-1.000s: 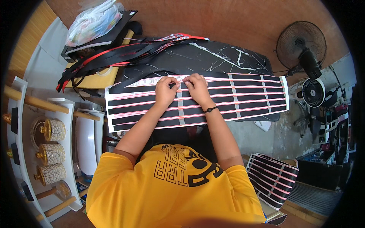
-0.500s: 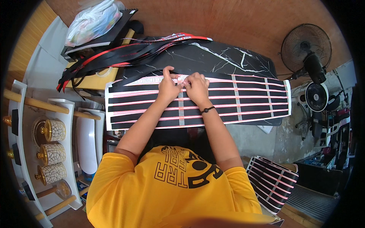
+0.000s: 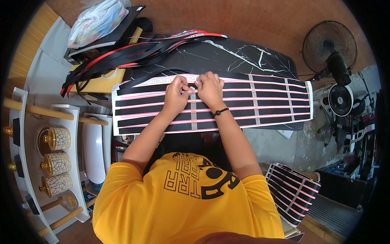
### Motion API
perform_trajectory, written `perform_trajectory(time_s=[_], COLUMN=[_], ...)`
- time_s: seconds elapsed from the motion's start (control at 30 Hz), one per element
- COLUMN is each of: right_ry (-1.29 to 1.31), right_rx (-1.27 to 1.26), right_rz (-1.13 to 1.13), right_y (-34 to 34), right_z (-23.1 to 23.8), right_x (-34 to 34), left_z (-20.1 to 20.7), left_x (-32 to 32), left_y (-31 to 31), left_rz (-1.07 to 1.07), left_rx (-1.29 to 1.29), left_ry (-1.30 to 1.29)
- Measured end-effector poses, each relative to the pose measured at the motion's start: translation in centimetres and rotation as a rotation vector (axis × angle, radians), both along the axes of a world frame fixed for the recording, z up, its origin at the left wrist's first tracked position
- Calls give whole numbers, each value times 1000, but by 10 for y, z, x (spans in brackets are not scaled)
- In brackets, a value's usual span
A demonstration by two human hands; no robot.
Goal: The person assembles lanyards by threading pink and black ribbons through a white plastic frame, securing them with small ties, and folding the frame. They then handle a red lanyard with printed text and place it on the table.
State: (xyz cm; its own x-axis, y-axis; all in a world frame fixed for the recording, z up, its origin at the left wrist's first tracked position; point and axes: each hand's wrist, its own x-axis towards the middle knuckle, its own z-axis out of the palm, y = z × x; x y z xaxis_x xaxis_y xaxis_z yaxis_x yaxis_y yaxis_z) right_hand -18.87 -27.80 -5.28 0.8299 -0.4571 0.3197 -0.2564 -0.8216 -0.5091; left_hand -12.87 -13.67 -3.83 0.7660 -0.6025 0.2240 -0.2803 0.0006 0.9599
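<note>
A long sheet point(image 3: 227, 106) lies crosswise before me, bearing black bands parted by white and pink-red lines. Greyish translucent tape strips point(image 3: 193, 112) cross it from far edge to near edge. At the far end of one strip, my left hand point(image 3: 175, 94) has its fingers curled into a pinch, with a small whitish bit at the fingertips. Close beside it on the right, my right hand point(image 3: 209, 90) is also closed, its fingertips pressed down near the same spot. What it grips is hidden. A loose black strap point(image 3: 142, 82) runs along the sheet's far left edge.
Black and red printed lanyard straps point(image 3: 122, 57) are heaped at the far left, near a plastic bag point(image 3: 97, 24). Beneath the sheet is a black marbled tabletop point(image 3: 235, 53). Fans point(image 3: 329, 44) stand right, a shelf with jars point(image 3: 59, 162) left. Another striped sheet point(image 3: 292, 193) lies lower right.
My left index finger, raised before, is now curled in. My right hand has shifted slightly farther away over the sheet. The whole view has tilted a little.
</note>
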Motion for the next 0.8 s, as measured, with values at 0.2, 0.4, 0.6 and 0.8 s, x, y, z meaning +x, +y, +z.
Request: perform_trajectory(time_s=[0.2, 0.4, 0.6, 0.8], right_ry=[-15, -266, -77, -3], right_rx=[-22, 132, -46, -57], right_rz=[-26, 113, 60, 18], right_y=[-5, -10, 2, 3], right_z=[-5, -1, 3, 4], right_x=[6, -4, -1, 1], left_z=[11, -1, 5, 27], left_x=[-7, -3, -8, -22], left_y=[34, 37, 39, 64], left_rz=[16, 67, 1, -52], left_rx=[207, 0, -113, -13], left_ry=[-144, 61, 190, 150])
